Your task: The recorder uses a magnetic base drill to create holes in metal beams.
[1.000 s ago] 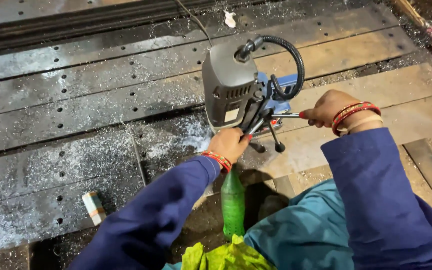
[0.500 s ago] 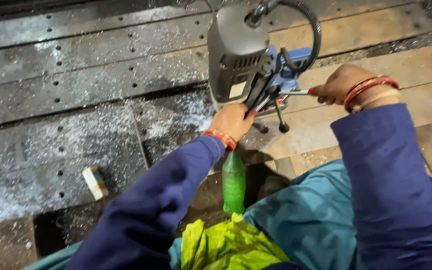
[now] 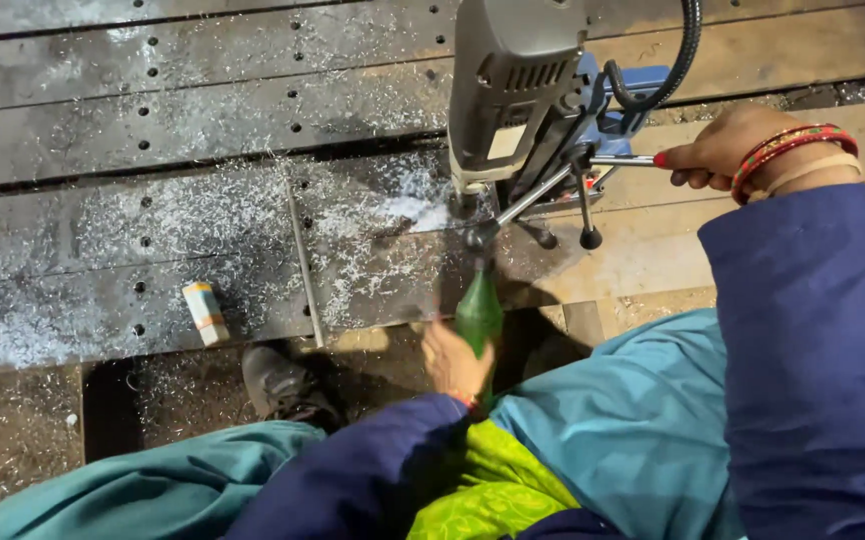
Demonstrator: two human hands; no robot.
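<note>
Drill press on plate — both hands busy.
Right hand [image 3: 723, 150] grips feed handle [image 3: 618, 160] of drill [image 3: 518, 90]; left hand [image 3: 453, 362] clasps green bottle [image 3: 479, 315] — upright, neck pointing at the bit just beyond it.

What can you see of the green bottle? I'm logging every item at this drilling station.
The green bottle looks like translucent green plastic, slim, with a narrow neck. It stands roughly upright with its top pointing toward the drill, just short of the drill's base on the perforated steel plate. The left hand grips its lower body, hiding the bottom. It is motion-blurred, so a cap or its contents cannot be made out. The upper part touches nothing visible.
</note>
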